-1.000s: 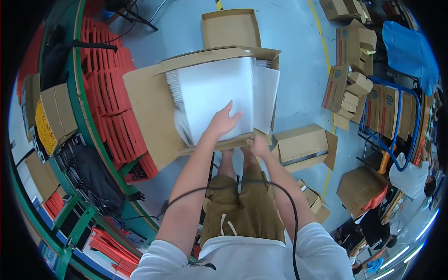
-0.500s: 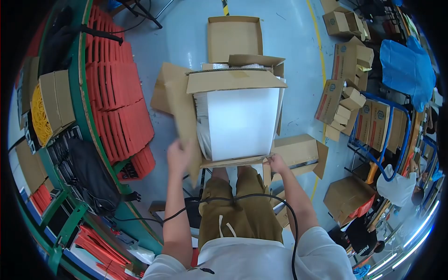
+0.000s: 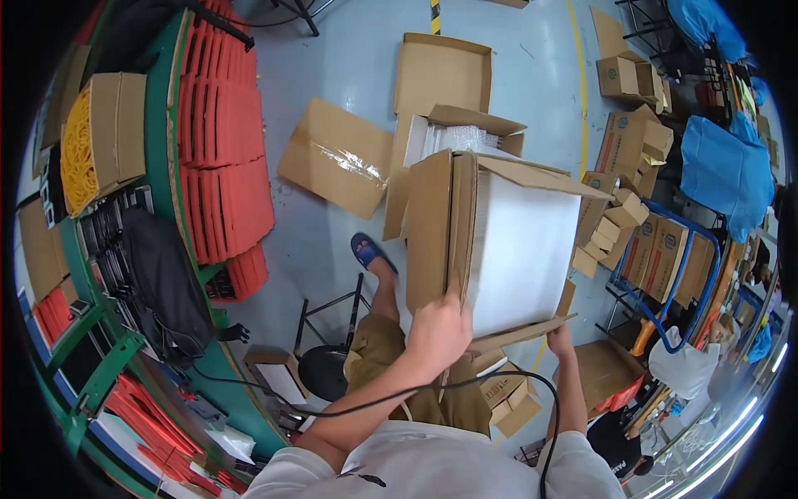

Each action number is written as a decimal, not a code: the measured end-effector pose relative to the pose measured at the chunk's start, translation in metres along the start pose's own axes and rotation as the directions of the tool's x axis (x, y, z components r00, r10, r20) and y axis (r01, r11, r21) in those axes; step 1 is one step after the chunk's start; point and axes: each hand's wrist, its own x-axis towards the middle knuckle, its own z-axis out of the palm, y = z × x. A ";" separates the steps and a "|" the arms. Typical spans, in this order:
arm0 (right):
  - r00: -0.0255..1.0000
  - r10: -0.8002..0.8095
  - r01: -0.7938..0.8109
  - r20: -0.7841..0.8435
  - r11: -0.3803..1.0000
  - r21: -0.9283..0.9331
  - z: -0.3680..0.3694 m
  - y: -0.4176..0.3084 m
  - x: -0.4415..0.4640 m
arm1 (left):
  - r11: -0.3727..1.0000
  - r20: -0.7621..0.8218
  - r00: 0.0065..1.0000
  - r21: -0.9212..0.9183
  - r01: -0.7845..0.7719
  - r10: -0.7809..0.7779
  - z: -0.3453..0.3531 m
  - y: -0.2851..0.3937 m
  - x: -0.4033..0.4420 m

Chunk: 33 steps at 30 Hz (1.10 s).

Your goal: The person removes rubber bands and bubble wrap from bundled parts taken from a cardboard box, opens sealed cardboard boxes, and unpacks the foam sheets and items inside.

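An open cardboard box (image 3: 430, 241) stands tilted in front of my body, its flaps spread outward. White sheet-like material (image 3: 524, 258) fills its opening. My left hand (image 3: 440, 334) is closed around the folded flap edge at the box's near left side. At the near right corner, the fingers of my right hand (image 3: 561, 339) are closed on the front flap (image 3: 519, 333). Behind this box is another open carton (image 3: 490, 121) with bubble wrap (image 3: 465, 137) inside.
A taped carton (image 3: 337, 158) and a shallow cardboard tray (image 3: 443, 73) lie on the floor. Red folded pieces (image 3: 220, 191) are stacked along the left bench. A black round stool (image 3: 324, 372) stands beside my leg. Cartons and a blue trolley (image 3: 665, 291) are on the right.
The box has shifted right and turned, showing its left side. My left hand has moved right from the swinging left flap to the box edge. My right hand has moved right with its corner.
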 end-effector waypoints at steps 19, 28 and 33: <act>0.997 0.078 -0.075 -0.002 0.941 -0.330 0.024 -0.062 0.156 | 0.975 -0.056 0.998 -0.224 -0.002 -0.011 0.048 -0.109 0.189; 0.976 0.203 -0.217 -0.077 0.925 -0.312 0.051 -0.023 0.120 | 0.944 0.263 0.928 -0.125 0.305 -0.265 0.068 -0.112 0.116; 0.895 0.398 -0.147 0.200 0.688 -0.710 0.098 -0.052 0.094 | 0.918 0.176 0.984 -0.388 0.081 -0.012 0.104 -0.189 0.120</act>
